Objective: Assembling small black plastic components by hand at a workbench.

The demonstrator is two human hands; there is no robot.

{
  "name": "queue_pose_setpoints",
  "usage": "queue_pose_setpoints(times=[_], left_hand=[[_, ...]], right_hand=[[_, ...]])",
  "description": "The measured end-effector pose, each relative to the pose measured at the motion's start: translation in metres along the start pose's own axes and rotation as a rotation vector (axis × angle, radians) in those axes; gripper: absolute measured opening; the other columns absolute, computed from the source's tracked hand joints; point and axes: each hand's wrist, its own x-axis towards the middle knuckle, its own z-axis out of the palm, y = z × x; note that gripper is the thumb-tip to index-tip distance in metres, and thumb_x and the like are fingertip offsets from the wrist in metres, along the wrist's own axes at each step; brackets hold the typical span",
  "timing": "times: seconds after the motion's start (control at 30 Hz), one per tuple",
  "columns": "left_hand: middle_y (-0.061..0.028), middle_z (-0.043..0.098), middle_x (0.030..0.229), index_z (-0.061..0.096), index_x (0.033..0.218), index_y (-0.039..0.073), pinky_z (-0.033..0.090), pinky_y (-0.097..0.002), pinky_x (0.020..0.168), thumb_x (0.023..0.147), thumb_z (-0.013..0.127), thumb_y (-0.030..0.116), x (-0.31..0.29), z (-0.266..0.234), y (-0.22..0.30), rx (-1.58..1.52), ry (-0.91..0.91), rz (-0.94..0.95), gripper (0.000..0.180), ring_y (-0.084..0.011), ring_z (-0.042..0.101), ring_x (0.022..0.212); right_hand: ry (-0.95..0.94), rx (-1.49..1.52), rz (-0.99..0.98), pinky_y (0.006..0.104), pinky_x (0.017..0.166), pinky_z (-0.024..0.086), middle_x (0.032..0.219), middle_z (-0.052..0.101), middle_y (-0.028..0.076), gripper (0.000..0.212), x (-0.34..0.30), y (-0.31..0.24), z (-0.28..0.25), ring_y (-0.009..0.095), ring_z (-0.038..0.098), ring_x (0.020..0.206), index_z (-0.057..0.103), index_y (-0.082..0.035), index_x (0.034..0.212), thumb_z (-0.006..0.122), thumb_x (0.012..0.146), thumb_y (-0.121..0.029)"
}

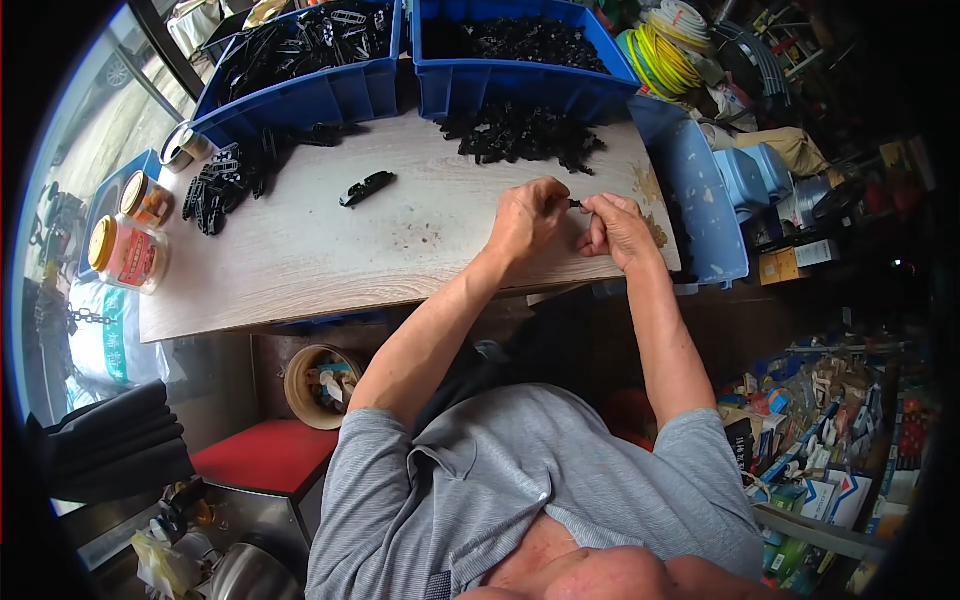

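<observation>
Above the right part of the table, my left hand and my right hand are close together, both closed. Between their fingertips shows a small black plastic part, pinched from both sides; most of it is hidden by the fingers. A longer black plastic piece lies alone on the table to the left of my hands. Beyond my hands spreads a heap of small black parts. Longer black pieces are piled at the table's left side.
Two blue bins, one of long black pieces and one of small parts, stand along the far edge of the wood-grain table. Jars line its left edge. A light-blue tub adjoins the right edge.
</observation>
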Motion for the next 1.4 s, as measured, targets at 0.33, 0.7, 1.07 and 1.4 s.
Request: queue_pose_setpoints(times=[0.33, 0.7, 1.07, 1.4], left_hand=[[-0.0059, 0.066, 0.078, 0.065, 0.089, -0.001, 0.051, -0.0256, 0.064, 0.092, 0.066, 0.009, -0.014, -0.017, 0.014, -0.819, -0.013, -0.560, 0.010, -0.0118, 0.060, 0.067], [-0.0110, 0.071, 0.089, 0.067, 0.103, -0.004, 0.055, -0.0306, 0.070, 0.092, 0.068, 0.016, -0.036, -0.029, 0.019, -0.330, 0.037, -0.352, 0.022, -0.0168, 0.066, 0.078], [-0.0132, 0.066, 0.097, 0.066, 0.113, 0.009, 0.051, -0.0418, 0.076, 0.086, 0.072, 0.027, -0.053, -0.173, -0.030, 1.023, 0.286, -0.210, 0.033, -0.0323, 0.060, 0.092], [-0.0109, 0.062, 0.086, 0.064, 0.087, 0.011, 0.051, -0.0437, 0.067, 0.084, 0.074, 0.030, -0.054, -0.158, -0.014, 0.891, 0.360, -0.032, 0.022, -0.0324, 0.060, 0.084]], right_hand=[[-0.088, 0.214, -0.228, 0.0306, 0.048, 0.055, 0.051, 0.053, 0.001, 0.020, -0.010, 0.016, 0.018, 0.014, 0.054, 0.042, 0.066, -0.004, 0.098, 0.073, 0.089, -0.021], [-0.174, 0.129, -0.327, 0.0287, 0.051, 0.052, 0.058, 0.055, 0.000, 0.015, -0.008, 0.031, 0.015, 0.012, 0.053, 0.045, 0.063, -0.006, 0.097, 0.071, 0.090, -0.017], [-0.132, 0.162, -0.290, 0.0343, 0.048, 0.058, 0.054, 0.054, 0.002, 0.014, -0.009, 0.028, 0.021, 0.015, 0.062, 0.052, 0.061, -0.009, 0.099, 0.067, 0.094, -0.020], [-0.082, 0.190, -0.297, 0.0342, 0.045, 0.057, 0.055, 0.054, 0.002, 0.014, -0.008, 0.030, 0.024, 0.016, 0.062, 0.052, 0.059, -0.010, 0.096, 0.067, 0.092, -0.021]])
